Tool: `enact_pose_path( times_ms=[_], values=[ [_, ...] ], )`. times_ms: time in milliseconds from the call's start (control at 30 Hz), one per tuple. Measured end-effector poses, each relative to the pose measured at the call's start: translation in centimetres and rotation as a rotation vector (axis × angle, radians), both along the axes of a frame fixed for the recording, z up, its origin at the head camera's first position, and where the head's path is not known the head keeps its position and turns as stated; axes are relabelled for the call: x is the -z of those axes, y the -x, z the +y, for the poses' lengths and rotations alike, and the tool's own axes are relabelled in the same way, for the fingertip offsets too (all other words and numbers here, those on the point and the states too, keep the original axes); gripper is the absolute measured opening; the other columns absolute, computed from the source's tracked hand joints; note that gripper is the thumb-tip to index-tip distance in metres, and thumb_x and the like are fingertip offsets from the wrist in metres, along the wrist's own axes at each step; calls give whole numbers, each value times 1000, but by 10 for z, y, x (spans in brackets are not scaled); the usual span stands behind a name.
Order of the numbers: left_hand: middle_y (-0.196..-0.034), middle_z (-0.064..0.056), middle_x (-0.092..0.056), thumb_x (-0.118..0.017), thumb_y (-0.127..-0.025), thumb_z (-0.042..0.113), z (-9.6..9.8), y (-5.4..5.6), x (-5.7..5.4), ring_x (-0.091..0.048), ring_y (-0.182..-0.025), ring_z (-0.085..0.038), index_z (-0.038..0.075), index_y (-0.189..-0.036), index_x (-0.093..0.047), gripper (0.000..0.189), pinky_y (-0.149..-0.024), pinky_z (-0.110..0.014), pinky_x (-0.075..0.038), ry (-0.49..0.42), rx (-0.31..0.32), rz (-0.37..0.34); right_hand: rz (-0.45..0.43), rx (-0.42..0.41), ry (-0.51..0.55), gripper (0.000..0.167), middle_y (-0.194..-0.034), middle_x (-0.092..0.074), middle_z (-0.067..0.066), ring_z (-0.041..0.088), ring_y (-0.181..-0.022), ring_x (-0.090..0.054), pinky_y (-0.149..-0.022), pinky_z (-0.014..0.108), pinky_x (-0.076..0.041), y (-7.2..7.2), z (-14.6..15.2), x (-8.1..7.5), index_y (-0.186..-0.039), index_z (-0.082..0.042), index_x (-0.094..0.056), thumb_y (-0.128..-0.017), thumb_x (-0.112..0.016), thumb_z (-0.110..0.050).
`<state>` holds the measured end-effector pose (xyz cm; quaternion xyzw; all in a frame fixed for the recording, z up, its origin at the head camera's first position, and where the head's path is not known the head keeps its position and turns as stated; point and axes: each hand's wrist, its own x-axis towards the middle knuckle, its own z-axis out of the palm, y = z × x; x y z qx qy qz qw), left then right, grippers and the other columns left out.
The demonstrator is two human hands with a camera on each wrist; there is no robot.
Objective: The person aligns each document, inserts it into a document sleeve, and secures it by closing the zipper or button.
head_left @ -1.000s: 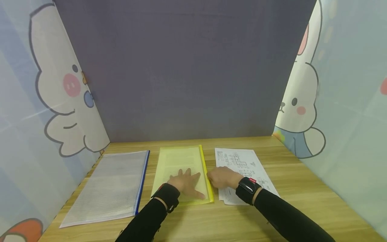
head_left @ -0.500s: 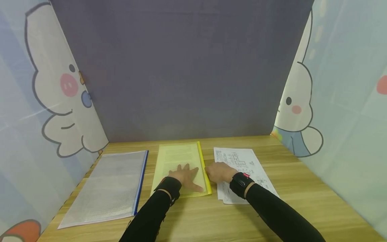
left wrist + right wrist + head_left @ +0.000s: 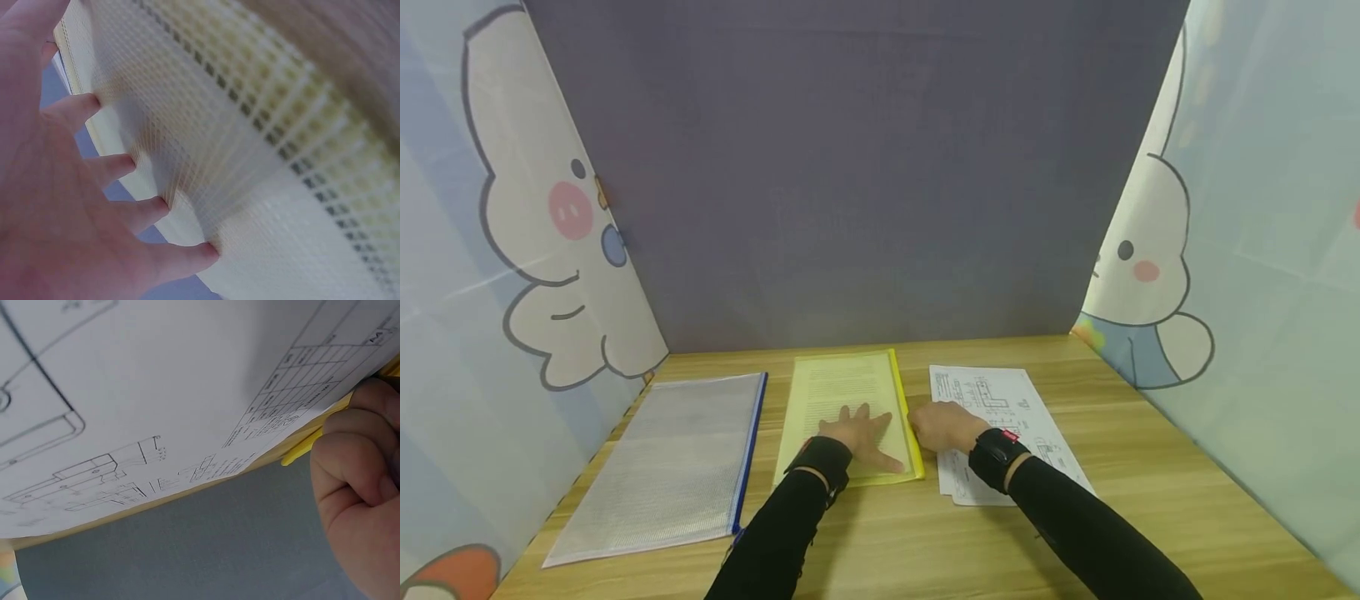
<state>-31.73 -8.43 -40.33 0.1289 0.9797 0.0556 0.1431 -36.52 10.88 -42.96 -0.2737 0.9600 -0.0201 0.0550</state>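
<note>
A yellow mesh zip folder with a printed sheet inside lies in the middle of the table. My left hand is spread on its lower half; in the left wrist view the fingertips press into the mesh. At the folder's right side my right hand has curled fingers and pinches the yellow zip edge. The exact grip is hidden behind the knuckles. Under the right wrist lie white sheets with line drawings, also close below the hand in the right wrist view.
A larger white mesh folder with a blue zip edge lies to the left. Light wood table surrounds everything. A dark grey panel stands behind, with patterned curtains at both sides.
The yellow folder has slid a little away from me, and both hands have moved with it, mostly in the first half second. The white folder and drawing sheets have stayed in place.
</note>
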Motion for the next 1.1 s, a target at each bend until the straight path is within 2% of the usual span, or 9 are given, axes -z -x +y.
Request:
enact_pose_path(
  times_ms=[400, 633, 1100],
  values=[
    [-167, -14, -23, -69, -80, 74, -3, 1, 0, -17, -151, -47, 30, -160, -34, 99, -110, -76, -22, -17, 6, -6, 1, -59, 5, 16, -73, -53, -7, 13, -67, -52, -64, 32, -44, -8, 3, 0, -80, -23, -57, -94, -62, -16],
    [-167, -13, -22, -69, -80, 74, -2, -1, -1, -15, -152, -46, 30, -161, -33, 98, -112, -75, -20, -12, -5, -19, 22, -95, -4, 18, -72, -51, -6, 14, -66, -51, -63, 33, -43, -14, 5, 2, -79, -22, -56, -96, -59, -15],
    [-167, -13, -22, -70, -80, 74, -1, 1, 1, -16, -152, -46, 30, -160, -33, 99, -111, -75, -21, -2, -6, -10, -5, -118, -17, 17, -70, -52, -7, 12, -62, -51, -61, 31, -45, -29, 9, -1, -82, -22, -58, -97, -59, -15]
  ],
)
